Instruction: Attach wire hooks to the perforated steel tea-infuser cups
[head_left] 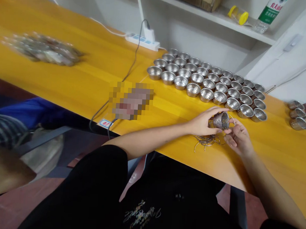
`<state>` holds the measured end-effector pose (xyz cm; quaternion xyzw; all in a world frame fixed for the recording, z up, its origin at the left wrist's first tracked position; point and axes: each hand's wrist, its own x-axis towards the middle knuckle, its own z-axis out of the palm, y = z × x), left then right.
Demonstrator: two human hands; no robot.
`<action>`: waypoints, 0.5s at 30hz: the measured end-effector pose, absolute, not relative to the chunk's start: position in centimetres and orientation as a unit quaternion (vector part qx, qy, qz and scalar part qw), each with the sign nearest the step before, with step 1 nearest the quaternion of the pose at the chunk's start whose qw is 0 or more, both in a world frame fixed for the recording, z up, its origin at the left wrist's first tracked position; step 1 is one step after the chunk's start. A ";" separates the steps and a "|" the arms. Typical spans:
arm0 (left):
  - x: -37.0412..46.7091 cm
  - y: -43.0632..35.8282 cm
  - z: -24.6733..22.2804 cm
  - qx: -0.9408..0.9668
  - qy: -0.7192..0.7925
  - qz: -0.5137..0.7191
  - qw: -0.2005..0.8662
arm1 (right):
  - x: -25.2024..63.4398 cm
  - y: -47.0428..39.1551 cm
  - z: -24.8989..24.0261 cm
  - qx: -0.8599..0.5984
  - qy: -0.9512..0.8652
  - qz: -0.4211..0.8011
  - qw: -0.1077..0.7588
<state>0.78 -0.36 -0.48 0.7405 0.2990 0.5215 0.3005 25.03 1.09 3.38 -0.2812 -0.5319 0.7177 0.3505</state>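
My left hand (207, 121) is closed around a small perforated metal cup (221, 120), which is tilted on its side above the table. At the cup's right rim, my right hand (238, 135) pinches a thin curved wire handle (232, 120). Whether the wire is hooked into the cup cannot be made out. Below my hands lies a loose pile of bent wire handles (205, 141). Just beyond them stand rows of similar perforated metal cups (207, 94), their mouths up.
Three more cups (299, 122) stand at the table's right end. A blurred heap of shiny wrapped items (46, 49) lies far left. A power strip (142, 41) with a dark cable (135, 60) sits at the back. Above is a shelf (226, 24) with a water bottle (270, 14).
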 end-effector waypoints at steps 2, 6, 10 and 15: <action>0.8 -0.4 -0.4 0.740 0.307 0.516 0.303 | 25.0 1.1 3.4 -0.280 -0.531 0.720 0.347; 0.8 -0.5 -0.2 0.737 0.309 0.517 0.307 | 25.0 1.2 3.2 -0.286 -0.533 0.717 0.346; 0.7 -0.4 -0.4 0.729 0.305 0.529 0.309 | 25.0 1.4 3.1 -0.282 -0.531 0.718 0.350; 0.8 -0.4 -0.8 0.709 0.291 0.541 0.346 | 24.9 1.4 3.2 -0.273 -0.525 0.724 0.353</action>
